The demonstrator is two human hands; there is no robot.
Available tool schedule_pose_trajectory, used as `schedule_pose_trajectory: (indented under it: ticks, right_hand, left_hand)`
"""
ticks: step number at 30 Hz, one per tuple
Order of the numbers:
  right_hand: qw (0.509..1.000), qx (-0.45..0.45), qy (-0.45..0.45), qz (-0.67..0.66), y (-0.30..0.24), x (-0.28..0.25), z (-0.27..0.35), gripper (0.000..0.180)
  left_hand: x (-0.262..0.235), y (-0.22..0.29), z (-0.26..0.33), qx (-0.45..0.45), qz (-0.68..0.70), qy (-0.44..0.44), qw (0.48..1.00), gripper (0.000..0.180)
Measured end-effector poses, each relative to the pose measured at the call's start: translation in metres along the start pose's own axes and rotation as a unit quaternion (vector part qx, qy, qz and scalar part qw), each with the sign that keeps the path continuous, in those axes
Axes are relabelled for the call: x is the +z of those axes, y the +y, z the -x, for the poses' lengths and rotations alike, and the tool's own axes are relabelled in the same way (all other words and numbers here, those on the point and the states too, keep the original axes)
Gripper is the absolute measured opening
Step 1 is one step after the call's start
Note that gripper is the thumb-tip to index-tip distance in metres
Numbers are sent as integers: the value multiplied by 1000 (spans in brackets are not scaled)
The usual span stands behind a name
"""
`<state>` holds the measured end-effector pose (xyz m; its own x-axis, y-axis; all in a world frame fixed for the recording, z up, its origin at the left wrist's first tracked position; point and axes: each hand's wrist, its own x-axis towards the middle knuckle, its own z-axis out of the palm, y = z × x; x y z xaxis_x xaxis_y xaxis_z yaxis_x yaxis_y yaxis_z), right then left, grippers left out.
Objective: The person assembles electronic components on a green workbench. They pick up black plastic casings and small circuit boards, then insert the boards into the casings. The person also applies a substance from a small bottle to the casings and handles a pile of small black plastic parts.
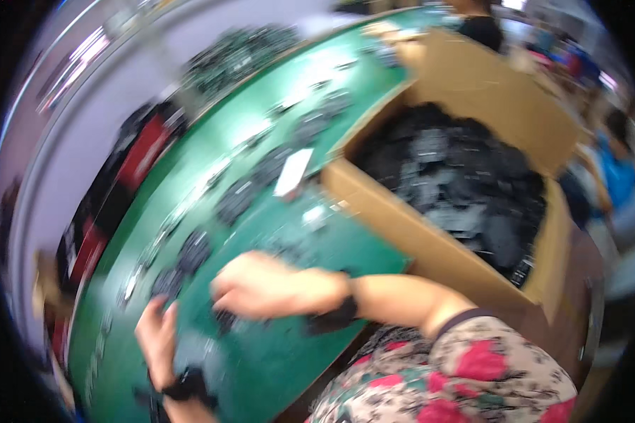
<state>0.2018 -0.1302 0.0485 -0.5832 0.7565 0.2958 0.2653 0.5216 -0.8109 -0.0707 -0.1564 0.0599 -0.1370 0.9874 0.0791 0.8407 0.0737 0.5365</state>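
Black piece (pixel 224 321), blurred and partly hidden, is under the curled fingers of the right hand (pixel 255 287), above the green surface (pixel 250 377); I cannot tell whether the hand grips it. Nearest of all is the flowered sleeve (pixel 483 363) of the right arm, with a dark wristband (pixel 335 314) further along it. At lower left, the left hand (pixel 155 337), with a black wristband (pixel 190 386) below it, is raised with its thumb apart from the fingers; its tips are next to a dark rounded part (pixel 166 283), and blur hides whether they touch it.

Beyond the hands, more dark rounded parts (pixel 236 201) run in a row along the surface, with a line of shiny pieces (pixel 215 173) beside it on the wall side. Near the row's middle is a white rectangular item (pixel 293 173). To the right stands an open cardboard box (pixel 384 211), heaped with black parts (pixel 437 173). Farther off are black-and-red boxes (pixel 141 151) on the left, a dark heap (pixel 240 53) by the wall, and a co-worker in a dark top (pixel 481 32) past the box.
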Motion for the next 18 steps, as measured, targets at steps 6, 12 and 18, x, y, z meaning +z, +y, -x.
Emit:
schedule_pose_trajectory:
  ticks: [6,12,18]
  right_hand:
    - [995,46,93,5,17,-3,69,9]
    - [992,58,112,-26,17,5,80,6]
    - [993,16,115,-1,16,0,64,7]
  left_hand:
    - [17,12,26,22,6,-5,1000,27]
    - [56,24,12,115,1,-14,993,24]
    - [87,54,-19,159,-3,-65,985,17]
